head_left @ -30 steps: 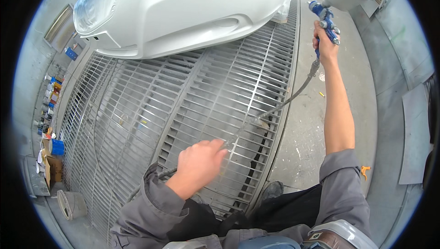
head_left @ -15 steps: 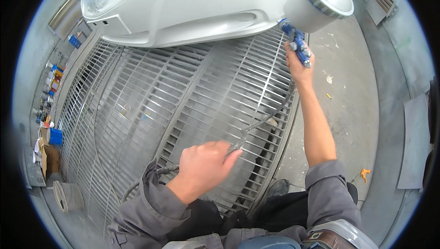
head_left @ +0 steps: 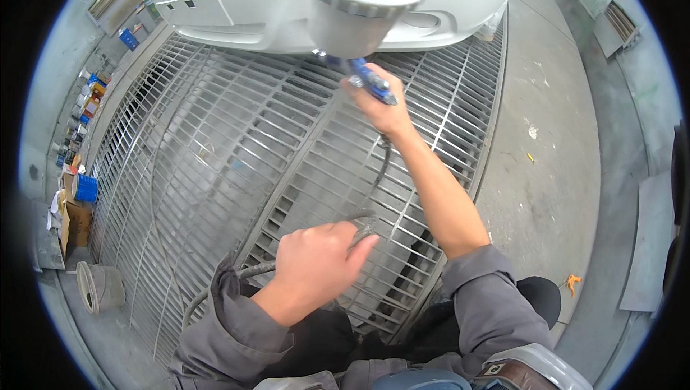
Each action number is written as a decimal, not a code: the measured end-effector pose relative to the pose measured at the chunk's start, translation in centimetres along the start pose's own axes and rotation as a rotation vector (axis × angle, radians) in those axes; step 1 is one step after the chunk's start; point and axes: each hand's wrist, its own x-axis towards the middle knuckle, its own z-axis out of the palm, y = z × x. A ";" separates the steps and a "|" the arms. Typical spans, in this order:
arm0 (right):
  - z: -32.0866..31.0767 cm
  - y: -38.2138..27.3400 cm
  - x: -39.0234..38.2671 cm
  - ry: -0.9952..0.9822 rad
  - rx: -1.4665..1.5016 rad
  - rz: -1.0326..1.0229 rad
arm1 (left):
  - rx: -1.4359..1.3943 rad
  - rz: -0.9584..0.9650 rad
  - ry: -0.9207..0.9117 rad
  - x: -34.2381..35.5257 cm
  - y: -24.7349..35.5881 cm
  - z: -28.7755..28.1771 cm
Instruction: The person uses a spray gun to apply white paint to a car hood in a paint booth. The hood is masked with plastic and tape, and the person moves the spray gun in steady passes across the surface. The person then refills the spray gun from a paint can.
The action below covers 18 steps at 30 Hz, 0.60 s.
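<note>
My right hand (head_left: 381,103) is wrapped round the handle of a blue spray gun (head_left: 370,82), held out in front of me. A large pale paint cup (head_left: 352,20) with a ribbed lid sits on top of the gun and hides part of what lies beyond. Behind it is a white car bumper (head_left: 273,9), a short way from the nozzle. My left hand (head_left: 313,268) is closed on a grey, paint-crusted air hose (head_left: 365,226). From there the hose loops up to the gun's handle and trails back past my left sleeve.
Metal floor grating (head_left: 215,131) spans the ground below the bumper. Along the left wall stand several paint cans, a blue can (head_left: 85,188), a cardboard box (head_left: 77,225) and a dirty bucket (head_left: 100,287). An orange object (head_left: 573,284) lies on the concrete floor (head_left: 532,196) at right.
My right hand has swept the spray gun leftward, from the bumper's right end to in front of its middle. The hose has swung along with it. My left hand keeps its hold, nearly still.
</note>
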 end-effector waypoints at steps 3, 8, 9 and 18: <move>-0.3 1.3 0.0 -0.072 0.046 0.098 | -0.049 -0.010 0.011 -0.1 0.2 0.1; -6.7 4.4 -2.1 0.104 0.075 0.152 | -0.040 0.026 -0.014 0.0 1.8 0.4; -8.5 4.4 -2.6 0.140 0.091 0.206 | -0.043 0.032 -0.018 0.1 2.2 0.7; -23.9 6.5 -4.7 0.445 0.098 0.169 | -0.053 0.127 -0.025 3.3 7.3 4.4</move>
